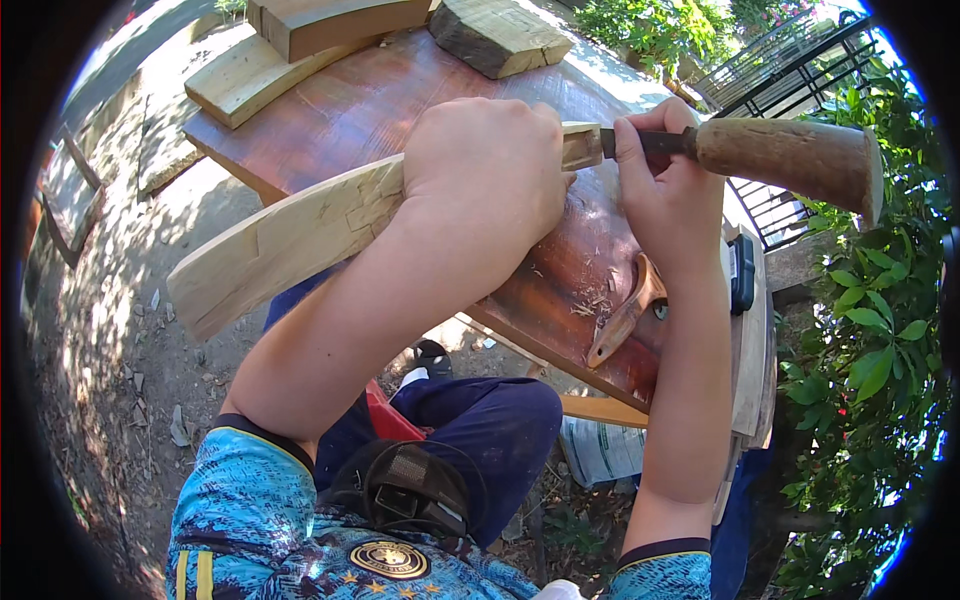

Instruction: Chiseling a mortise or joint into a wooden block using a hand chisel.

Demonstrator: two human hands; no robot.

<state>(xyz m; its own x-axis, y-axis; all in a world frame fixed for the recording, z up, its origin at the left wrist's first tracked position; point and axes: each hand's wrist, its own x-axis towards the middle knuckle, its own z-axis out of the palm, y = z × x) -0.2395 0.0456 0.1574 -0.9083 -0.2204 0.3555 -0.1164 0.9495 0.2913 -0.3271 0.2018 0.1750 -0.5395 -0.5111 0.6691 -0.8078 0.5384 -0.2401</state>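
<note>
My left hand [490, 175] is closed around a long curved pale wooden piece [290, 235], pressing it against the reddish-brown table [350, 110]. The piece's far end [582, 145] sticks out just past my knuckles. My right hand [665, 185] grips a chisel by its dark shank, with the thick brown wooden handle [790, 155] pointing right. The blade end meets the pale piece's tip. Wood chips [590, 300] lie on the table under my hands.
A small carved brown wooden piece [625, 315] rests near the table's front edge. Pale planks [250, 75] and a bark-edged block [500, 35] lie at the far end. A dark blue case [742, 272] sits at right, by green bushes [880, 330] and a black metal fence [790, 60]. Dirt ground lies at left.
</note>
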